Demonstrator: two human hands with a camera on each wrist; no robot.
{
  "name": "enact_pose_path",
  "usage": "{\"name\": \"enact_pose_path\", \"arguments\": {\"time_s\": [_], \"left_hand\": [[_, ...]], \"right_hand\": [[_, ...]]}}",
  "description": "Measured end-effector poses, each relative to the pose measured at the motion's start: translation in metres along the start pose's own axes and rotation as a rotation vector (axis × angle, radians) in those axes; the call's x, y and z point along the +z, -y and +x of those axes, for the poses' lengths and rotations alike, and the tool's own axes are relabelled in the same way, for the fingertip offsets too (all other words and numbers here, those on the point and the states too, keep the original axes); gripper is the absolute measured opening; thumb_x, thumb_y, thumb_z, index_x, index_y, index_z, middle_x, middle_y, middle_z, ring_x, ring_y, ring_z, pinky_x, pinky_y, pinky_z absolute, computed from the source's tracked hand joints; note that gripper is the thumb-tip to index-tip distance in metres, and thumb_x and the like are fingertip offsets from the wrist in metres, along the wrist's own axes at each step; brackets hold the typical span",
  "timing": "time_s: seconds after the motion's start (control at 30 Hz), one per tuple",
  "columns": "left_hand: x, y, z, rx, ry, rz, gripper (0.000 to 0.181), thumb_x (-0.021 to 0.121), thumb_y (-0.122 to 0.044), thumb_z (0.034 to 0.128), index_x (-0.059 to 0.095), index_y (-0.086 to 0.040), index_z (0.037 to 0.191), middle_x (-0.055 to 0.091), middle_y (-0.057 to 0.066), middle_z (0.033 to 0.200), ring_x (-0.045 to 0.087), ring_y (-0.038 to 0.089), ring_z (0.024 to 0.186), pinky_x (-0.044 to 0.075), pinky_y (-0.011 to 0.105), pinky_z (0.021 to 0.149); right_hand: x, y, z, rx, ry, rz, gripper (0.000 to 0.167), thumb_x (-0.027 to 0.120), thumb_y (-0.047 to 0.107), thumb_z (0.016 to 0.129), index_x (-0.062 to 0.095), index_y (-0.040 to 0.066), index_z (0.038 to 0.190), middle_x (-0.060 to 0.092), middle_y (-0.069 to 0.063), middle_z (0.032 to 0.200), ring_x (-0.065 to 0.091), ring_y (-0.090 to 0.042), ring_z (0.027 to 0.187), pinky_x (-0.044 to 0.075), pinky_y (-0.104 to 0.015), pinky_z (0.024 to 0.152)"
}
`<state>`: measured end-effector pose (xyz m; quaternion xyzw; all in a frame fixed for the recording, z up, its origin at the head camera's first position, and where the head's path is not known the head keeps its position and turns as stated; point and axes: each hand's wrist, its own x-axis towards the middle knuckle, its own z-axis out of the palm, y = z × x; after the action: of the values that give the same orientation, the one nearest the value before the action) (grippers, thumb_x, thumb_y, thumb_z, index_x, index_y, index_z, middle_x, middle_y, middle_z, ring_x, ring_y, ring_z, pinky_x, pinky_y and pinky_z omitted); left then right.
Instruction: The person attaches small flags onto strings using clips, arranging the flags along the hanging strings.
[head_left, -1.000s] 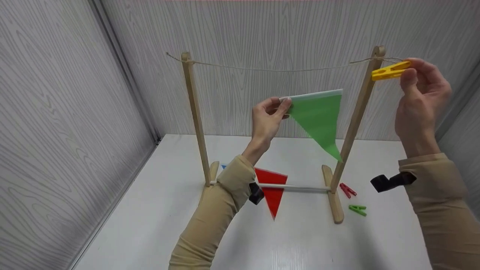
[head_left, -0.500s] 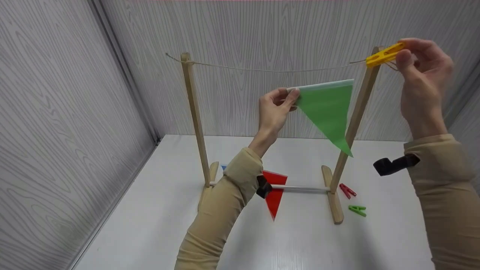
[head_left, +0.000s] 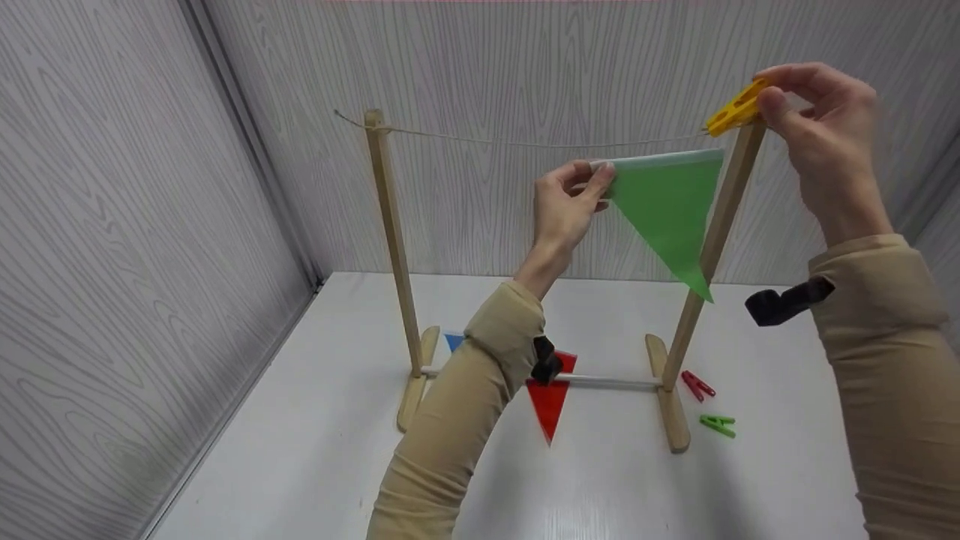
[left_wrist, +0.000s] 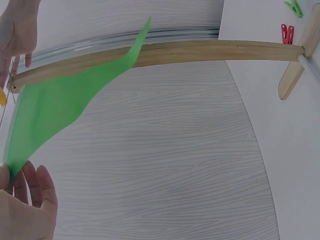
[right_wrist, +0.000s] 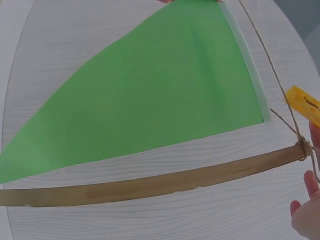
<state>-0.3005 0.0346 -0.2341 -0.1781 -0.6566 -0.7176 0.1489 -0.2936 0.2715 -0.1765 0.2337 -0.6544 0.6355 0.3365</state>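
Observation:
A green triangular flag [head_left: 667, 202] with a white top band hangs from my left hand [head_left: 568, 206], which pinches its upper left corner between thumb and fingers. Its tip dangles in front of the right wooden post. My right hand [head_left: 832, 135] pinches a yellow clothespin [head_left: 739, 109] by its handle end, near the top of that post. A thin string [head_left: 540, 144] runs between the two posts, just above the flag's top band. From the right wrist view, the string [right_wrist: 267, 52] passes beside the band, apart from it, and the clothespin [right_wrist: 304, 104] is close to the string.
The wooden stand has a left post [head_left: 394, 240], a right post [head_left: 716, 255] and a white crossbar [head_left: 615, 381]. Under the crossbar lie a red flag [head_left: 551, 409] and a partly hidden blue flag [head_left: 453, 341]. Right of the stand lie a red clothespin [head_left: 698, 385] and a green clothespin [head_left: 718, 425].
My left hand has raised the green flag up and to the right, toward the string. My right hand has lifted the yellow clothespin and brought it left to the post's top.

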Motion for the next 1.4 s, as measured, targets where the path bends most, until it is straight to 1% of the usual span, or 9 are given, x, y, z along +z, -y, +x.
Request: {"name": "enact_pose_path", "arguments": {"time_s": [0.27, 0.4, 0.63, 0.83, 0.93, 1.13, 1.27, 1.33, 1.4], "left_hand": [[0.006, -0.006, 0.003, 0.012, -0.006, 0.023, 0.023, 0.065, -0.013, 0.0982, 0.069, 0.005, 0.112, 0.070, 0.020, 0.109, 0.071, 0.020, 0.088, 0.062, 0.026, 0.079], [0.008, -0.008, 0.003, 0.010, -0.010, 0.028, 0.023, 0.064, -0.013, 0.0984, 0.070, 0.005, 0.112, 0.070, 0.020, 0.110, 0.070, 0.018, 0.087, 0.061, 0.025, 0.078], [0.012, -0.013, 0.004, 0.022, -0.004, 0.036, 0.025, 0.064, -0.013, 0.0988, 0.069, 0.007, 0.113, 0.070, 0.021, 0.112, 0.072, 0.028, 0.097, 0.061, 0.025, 0.079], [0.014, -0.016, 0.005, 0.033, -0.019, 0.054, 0.026, 0.064, -0.013, 0.0984, 0.069, 0.007, 0.115, 0.071, 0.021, 0.113, 0.073, 0.026, 0.097, 0.061, 0.022, 0.077], [0.016, -0.016, 0.005, 0.039, -0.024, 0.055, 0.026, 0.065, -0.013, 0.0980, 0.069, 0.006, 0.115, 0.071, 0.020, 0.113, 0.073, 0.026, 0.096, 0.062, 0.026, 0.078], [0.017, -0.016, 0.005, 0.055, -0.024, 0.045, 0.024, 0.065, -0.012, 0.0978, 0.070, 0.006, 0.113, 0.071, 0.021, 0.113, 0.073, 0.026, 0.094, 0.061, 0.022, 0.075], [0.017, -0.016, 0.006, 0.059, -0.027, 0.043, 0.024, 0.065, -0.011, 0.0977, 0.070, 0.007, 0.113, 0.071, 0.021, 0.113, 0.073, 0.025, 0.093, 0.062, 0.029, 0.079], [0.017, -0.016, 0.006, 0.058, -0.028, 0.049, 0.024, 0.065, -0.012, 0.0978, 0.070, 0.006, 0.113, 0.071, 0.020, 0.112, 0.073, 0.023, 0.091, 0.062, 0.029, 0.078], [0.017, -0.016, 0.006, 0.057, -0.025, 0.061, 0.024, 0.065, -0.013, 0.0980, 0.070, 0.006, 0.113, 0.071, 0.019, 0.113, 0.072, 0.021, 0.091, 0.061, 0.024, 0.075]], "right_hand": [[0.008, 0.001, 0.006, 0.013, 0.009, -0.234, 0.014, 0.072, 0.021, 0.092, 0.076, 0.013, 0.103, 0.071, 0.010, 0.098, 0.060, -0.008, 0.098, 0.047, -0.018, 0.084], [0.011, 0.002, 0.008, 0.039, -0.003, -0.222, 0.016, 0.075, 0.021, 0.089, 0.077, 0.010, 0.100, 0.071, 0.013, 0.094, 0.058, -0.008, 0.104, 0.041, -0.022, 0.092], [0.015, 0.007, 0.009, 0.134, -0.032, -0.257, 0.016, 0.076, 0.018, 0.088, 0.077, 0.007, 0.100, 0.070, 0.016, 0.092, 0.054, -0.006, 0.108, 0.034, -0.023, 0.098], [0.019, 0.007, 0.009, 0.112, -0.007, -0.366, 0.010, 0.075, 0.020, 0.089, 0.078, 0.014, 0.097, 0.063, 0.020, 0.091, 0.044, -0.001, 0.105, 0.025, -0.022, 0.101], [0.020, 0.006, 0.009, 0.110, -0.001, -0.386, 0.009, 0.076, 0.021, 0.089, 0.079, 0.016, 0.096, 0.061, 0.021, 0.091, 0.042, -0.001, 0.102, 0.025, -0.021, 0.098], [0.022, 0.005, 0.008, 0.088, 0.023, -0.406, 0.009, 0.077, 0.021, 0.088, 0.079, 0.016, 0.096, 0.057, 0.020, 0.090, 0.041, -0.001, 0.101, 0.025, -0.021, 0.094], [0.023, 0.005, 0.007, 0.063, 0.055, -0.450, 0.011, 0.076, 0.022, 0.090, 0.079, 0.016, 0.098, 0.052, 0.019, 0.095, 0.039, -0.001, 0.104, 0.026, -0.022, 0.092], [0.024, 0.005, 0.006, 0.052, 0.073, -0.467, 0.012, 0.076, 0.022, 0.091, 0.079, 0.015, 0.099, 0.050, 0.018, 0.098, 0.038, 0.000, 0.105, 0.027, -0.022, 0.091], [0.024, 0.006, 0.006, 0.054, 0.085, -0.480, 0.012, 0.076, 0.022, 0.091, 0.079, 0.015, 0.100, 0.049, 0.018, 0.099, 0.037, 0.000, 0.105, 0.027, -0.021, 0.089]]}}
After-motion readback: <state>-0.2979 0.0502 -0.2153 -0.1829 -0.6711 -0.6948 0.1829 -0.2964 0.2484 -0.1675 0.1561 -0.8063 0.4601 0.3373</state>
